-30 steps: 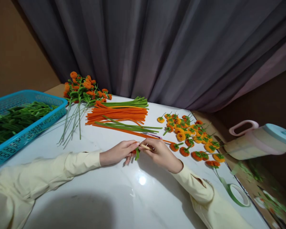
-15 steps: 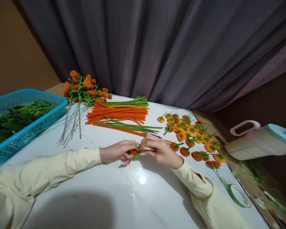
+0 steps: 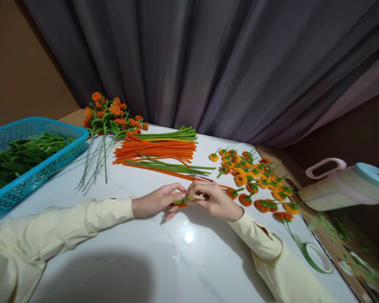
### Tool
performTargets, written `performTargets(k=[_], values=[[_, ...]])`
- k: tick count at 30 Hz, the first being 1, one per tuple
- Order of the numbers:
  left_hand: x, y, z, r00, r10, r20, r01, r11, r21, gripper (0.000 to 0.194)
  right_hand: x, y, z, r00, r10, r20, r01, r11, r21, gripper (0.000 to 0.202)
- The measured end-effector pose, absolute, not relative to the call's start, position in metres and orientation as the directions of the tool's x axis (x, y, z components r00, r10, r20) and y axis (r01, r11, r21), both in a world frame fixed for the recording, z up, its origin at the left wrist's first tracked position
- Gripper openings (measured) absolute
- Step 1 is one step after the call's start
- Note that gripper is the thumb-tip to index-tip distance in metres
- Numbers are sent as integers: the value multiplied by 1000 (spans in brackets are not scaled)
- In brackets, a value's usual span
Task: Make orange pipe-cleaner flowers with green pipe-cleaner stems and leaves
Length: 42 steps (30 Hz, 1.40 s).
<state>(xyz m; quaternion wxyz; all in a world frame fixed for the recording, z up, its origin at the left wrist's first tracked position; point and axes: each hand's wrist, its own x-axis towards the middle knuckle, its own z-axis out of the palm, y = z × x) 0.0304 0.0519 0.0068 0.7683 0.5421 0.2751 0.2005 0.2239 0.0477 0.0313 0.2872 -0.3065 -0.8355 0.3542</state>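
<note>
My left hand (image 3: 159, 201) and my right hand (image 3: 214, 199) meet over the white table (image 3: 120, 240). Between their fingertips is a small orange flower (image 3: 182, 206) with a green strip (image 3: 180, 201) across it. My left fingers pinch the flower's left side. A thin light-coloured stick (image 3: 198, 197) lies in my right hand, whose fingertips touch the green strip. Beyond my hands lie bundles of orange stems (image 3: 158, 149) and green stems (image 3: 173, 168). Many orange and yellow flower heads (image 3: 240, 180) are spread to the right of my right hand.
On the left stands a blue basket (image 3: 61, 158) of green leaves (image 3: 15, 158). Finished-looking orange flowers (image 3: 115, 110) with long stems lie at the back left. To the right are a roll of green tape (image 3: 326, 263) and a pitcher (image 3: 337, 187). A grey curtain (image 3: 183, 63) hangs behind.
The green strip has turned from upright and slanted to nearly level, and the flower has tilted lower between my fingers. My left fingers have shifted slightly; my right hand has barely moved.
</note>
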Motion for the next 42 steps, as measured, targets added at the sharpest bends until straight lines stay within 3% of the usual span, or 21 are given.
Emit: performTargets(k=[9,22,30,36,42], values=[[30,49,7,748,650,-135,-79,289,954,29,223,48,28,-569,762,308,304,543,-783,9],[25,49,-2,702,712,24,-188,152,970,36,221,46,32,-557,707,435,370,680,-633,7],[23,50,-3,611,783,111,-13,-131,991,29,225,43,46,-555,765,327,450,606,-656,10],[21,47,2,667,733,133,184,-335,924,26,223,38,47,-638,627,447,343,751,-565,13],[22,44,4,710,688,148,211,-409,888,20,219,37,46,-559,687,464,401,714,-575,15]])
